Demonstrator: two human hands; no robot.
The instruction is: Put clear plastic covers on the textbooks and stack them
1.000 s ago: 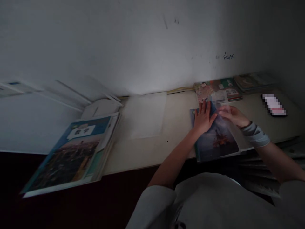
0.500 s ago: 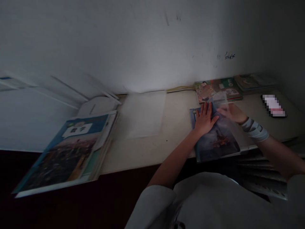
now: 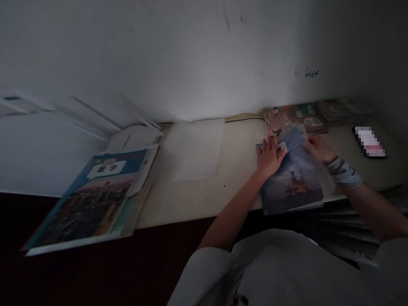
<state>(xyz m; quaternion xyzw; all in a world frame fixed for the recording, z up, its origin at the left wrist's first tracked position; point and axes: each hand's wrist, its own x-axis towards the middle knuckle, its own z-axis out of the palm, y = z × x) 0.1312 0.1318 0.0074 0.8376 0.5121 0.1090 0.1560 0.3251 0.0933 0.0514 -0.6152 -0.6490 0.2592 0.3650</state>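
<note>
A blue textbook [image 3: 288, 187] with an oil rig on its front lies at the table's near edge. My left hand [image 3: 268, 157] rests on its upper left part, fingers spread, partly hiding the title. At the book's top right edge my right hand [image 3: 318, 148], with a grey-white band on the wrist, is closed in a pinch on a see-through plastic book cover [image 3: 325, 180]. This clear flap sticks out past the book's right side. The book's top right corner looks slightly raised; whether the fingers also grip it is hidden.
A textbook pile [image 3: 92, 191] overhangs the table's left front edge. A translucent sheet [image 3: 196, 148] lies mid-table [image 3: 178, 204]. Along the wall are a colourful book stack [image 3: 283, 121] and more books [image 3: 344, 110]. A phone [image 3: 371, 142] lies at right.
My left hand has slid slightly left and down, uncovering part of the title. My right hand has moved to the book's top right edge, and that corner now appears lifted.
</note>
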